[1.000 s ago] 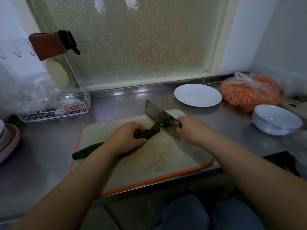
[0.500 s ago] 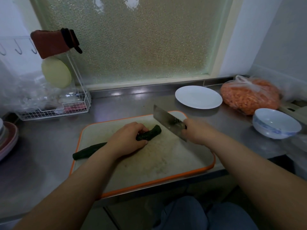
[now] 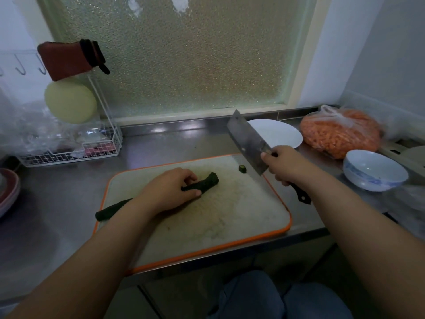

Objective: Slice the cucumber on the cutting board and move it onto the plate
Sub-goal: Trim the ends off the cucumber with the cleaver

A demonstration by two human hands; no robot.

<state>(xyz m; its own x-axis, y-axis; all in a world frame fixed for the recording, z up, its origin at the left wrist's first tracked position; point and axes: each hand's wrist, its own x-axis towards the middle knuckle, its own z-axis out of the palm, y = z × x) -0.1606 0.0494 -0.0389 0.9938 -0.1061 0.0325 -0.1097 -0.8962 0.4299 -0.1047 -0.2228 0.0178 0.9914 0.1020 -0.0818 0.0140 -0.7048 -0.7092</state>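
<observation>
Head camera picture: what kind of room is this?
Most likely a home kitchen. A cleaver is raised over a cucumber on a cutting board, and a wire dish rack sits on the steel counter.

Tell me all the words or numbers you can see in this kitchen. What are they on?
None can be read.
The cleaver blade shows small marks, too blurred to read.
The bowl has a blue pattern, no letters.
The plate and cutting board are plain.
</observation>
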